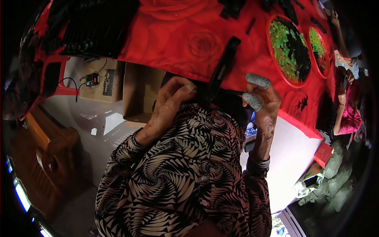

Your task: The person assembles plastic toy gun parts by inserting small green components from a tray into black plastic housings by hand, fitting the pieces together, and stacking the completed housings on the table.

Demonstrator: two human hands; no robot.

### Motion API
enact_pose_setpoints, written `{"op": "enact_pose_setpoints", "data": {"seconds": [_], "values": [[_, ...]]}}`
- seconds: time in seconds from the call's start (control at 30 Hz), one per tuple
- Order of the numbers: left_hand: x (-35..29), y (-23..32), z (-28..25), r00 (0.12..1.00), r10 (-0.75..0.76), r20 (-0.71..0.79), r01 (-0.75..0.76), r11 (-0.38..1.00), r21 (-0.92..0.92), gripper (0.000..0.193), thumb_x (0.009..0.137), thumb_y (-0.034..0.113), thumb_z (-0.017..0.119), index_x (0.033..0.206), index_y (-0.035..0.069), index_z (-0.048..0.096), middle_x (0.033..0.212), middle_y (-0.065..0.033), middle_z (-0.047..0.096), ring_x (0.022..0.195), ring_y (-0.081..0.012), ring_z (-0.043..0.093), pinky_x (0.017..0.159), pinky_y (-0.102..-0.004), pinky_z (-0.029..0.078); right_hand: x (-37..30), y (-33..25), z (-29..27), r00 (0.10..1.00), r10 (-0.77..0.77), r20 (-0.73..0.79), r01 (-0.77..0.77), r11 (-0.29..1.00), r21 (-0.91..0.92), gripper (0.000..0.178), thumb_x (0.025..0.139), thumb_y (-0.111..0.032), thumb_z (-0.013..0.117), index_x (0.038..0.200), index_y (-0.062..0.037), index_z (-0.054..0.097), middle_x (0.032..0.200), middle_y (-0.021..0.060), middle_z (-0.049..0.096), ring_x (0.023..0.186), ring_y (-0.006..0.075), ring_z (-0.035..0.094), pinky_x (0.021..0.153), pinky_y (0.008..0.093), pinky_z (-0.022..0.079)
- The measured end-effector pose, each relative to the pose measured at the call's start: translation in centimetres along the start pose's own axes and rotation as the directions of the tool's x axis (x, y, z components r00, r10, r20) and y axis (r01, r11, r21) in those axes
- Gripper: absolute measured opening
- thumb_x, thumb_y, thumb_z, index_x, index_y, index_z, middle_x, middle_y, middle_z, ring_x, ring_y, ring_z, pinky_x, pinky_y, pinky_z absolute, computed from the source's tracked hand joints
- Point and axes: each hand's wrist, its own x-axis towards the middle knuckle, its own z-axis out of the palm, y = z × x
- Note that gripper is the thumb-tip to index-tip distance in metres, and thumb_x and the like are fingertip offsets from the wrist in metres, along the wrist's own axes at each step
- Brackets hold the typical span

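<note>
A long black bar (224,65) lies over the front edge of the red table, its near end by my lap. Left of it, my left hand (173,98) is closed, thumb and fingertips together; what they hold, if anything, I cannot make out. On the other side, my right hand (268,98) wears grey knitted finger covers (252,101) on two fingers. Its fingers pinch a thin dark piece (233,92) that points toward the bar. The far end of this piece is lost against the dark background.
Two red-rimmed trays (272,53) of small green and black pieces stand at the right. Stacked black bars (96,29) lie at the left. Below the table edge are an open cardboard box (136,94) and a wooden chair (43,158). Other people sit at far right.
</note>
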Motion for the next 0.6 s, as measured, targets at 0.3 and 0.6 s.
{"op": "enact_pose_setpoints", "data": {"seconds": [0.3, 0.6], "values": [[1.6, -1.9, 2.4, 0.839, -0.36, 0.408, 0.536, 0.677, -0.505, 0.034, 0.101, 0.031, 0.047, 0.118, 0.001, 0.053, 0.102, -0.0121, 0.061, 0.081, -0.0169, 0.059, 0.077, -0.0294, 0.05, 2.6, -2.1, 0.1, 0.99, 0.067, 0.127, -0.041, 0.979, -0.198, 0.047, 0.075, 0.012, 0.072, 0.119, 0.0, 0.061, 0.091, 0.0012, 0.061, 0.081, 0.0091, 0.059, 0.069, 0.0227, 0.053], [1.9, -3.0, -1.0, 0.77, -0.36, 0.528, 0.618, 0.626, -0.475, 0.037, 0.097, 0.018, 0.052, 0.129, -0.001, 0.048, 0.093, -0.0128, 0.063, 0.058, -0.0125, 0.057, 0.053, -0.0223, 0.046, 5.3, -3.4, 1.2, 0.939, 0.206, 0.277, -0.115, 0.943, -0.312, 0.048, 0.073, 0.011, 0.074, 0.118, -0.0018, 0.062, 0.087, 0.0022, 0.064, 0.074, 0.0058, 0.059, 0.059, 0.0164, 0.046]]}}
